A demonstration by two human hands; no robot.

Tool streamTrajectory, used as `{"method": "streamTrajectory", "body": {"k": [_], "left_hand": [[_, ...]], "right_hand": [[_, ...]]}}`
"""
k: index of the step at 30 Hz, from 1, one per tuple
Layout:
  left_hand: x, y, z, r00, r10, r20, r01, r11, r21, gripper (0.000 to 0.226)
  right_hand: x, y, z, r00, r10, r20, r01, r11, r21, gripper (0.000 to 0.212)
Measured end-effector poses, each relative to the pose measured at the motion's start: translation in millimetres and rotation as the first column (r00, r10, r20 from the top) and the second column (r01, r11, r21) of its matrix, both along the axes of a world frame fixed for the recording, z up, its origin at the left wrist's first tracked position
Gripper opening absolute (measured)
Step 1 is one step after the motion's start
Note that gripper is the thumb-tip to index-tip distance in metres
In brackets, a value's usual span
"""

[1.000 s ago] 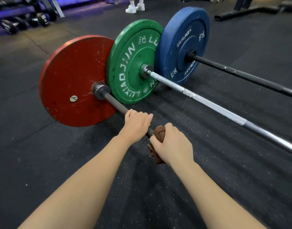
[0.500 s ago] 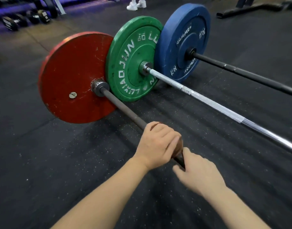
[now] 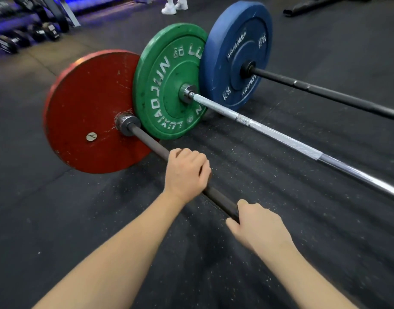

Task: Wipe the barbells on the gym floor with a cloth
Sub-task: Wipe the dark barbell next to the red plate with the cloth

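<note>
Hands first, nearest the lens. Right hand (image 3: 256, 226) is closed round the dark barbell (image 3: 220, 202) at the near end of its visible length, bracing it. Left hand (image 3: 184, 172) is curled over the same bar further up. A brown sliver at its thumb side reads as the cloth (image 3: 210, 176); the rest is hidden under the palm. The bar lies low over the gym floor (image 3: 102, 219).

Risks as I judge them:
- With so little cloth showing, it may bunch up or slip out, and bare skin would then drag on the steel.
- A push up the bar ends at the collar (image 3: 126, 124) and red plate (image 3: 84, 112). Too long a stroke would drive my knuckles into them.
- The bar rests on a round plate, so uneven pressure from the 2 hands could roll it.

Beyond it, the green plate (image 3: 167, 85) overlaps the red one's edge; whether they touch is unclear. If the near bar rolls that way, fingers could get pinched. The silver barbell (image 3: 280, 136) has a rough knurled stretch that is likely to snag the cloth. The blue plate (image 3: 234, 52) and black barbell (image 3: 325, 92) are last in the row.

At the far edge, a person's white shoes (image 3: 173, 6) stand well apart from the bars.
</note>
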State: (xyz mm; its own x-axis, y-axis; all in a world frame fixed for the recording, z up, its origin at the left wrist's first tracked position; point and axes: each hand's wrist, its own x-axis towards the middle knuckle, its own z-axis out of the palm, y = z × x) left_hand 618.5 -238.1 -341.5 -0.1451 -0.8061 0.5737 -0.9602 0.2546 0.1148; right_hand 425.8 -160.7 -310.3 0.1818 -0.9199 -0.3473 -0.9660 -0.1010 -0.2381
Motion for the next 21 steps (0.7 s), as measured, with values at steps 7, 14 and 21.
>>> {"method": "streamTrajectory", "body": {"k": [7, 14, 21], "left_hand": [[-18, 14, -6, 0.991, -0.132, 0.033, 0.133, 0.991, -0.014, 0.022], [34, -22, 8, 0.999, -0.044, -0.015, 0.046, 0.991, 0.126, 0.025], [-5, -1, 7, 0.999, 0.037, 0.038, -0.042, 0.988, 0.148, 0.024]], "right_hand": [[-1, 0, -1, 1.0, 0.0, 0.006, 0.0, 1.0, -0.003, 0.029], [-3, 0, -2, 1.0, -0.013, 0.019, 0.012, 1.0, 0.027, 0.028], [-3, -1, -5, 0.999, 0.013, 0.04, -0.013, 1.0, 0.007, 0.03]]}}
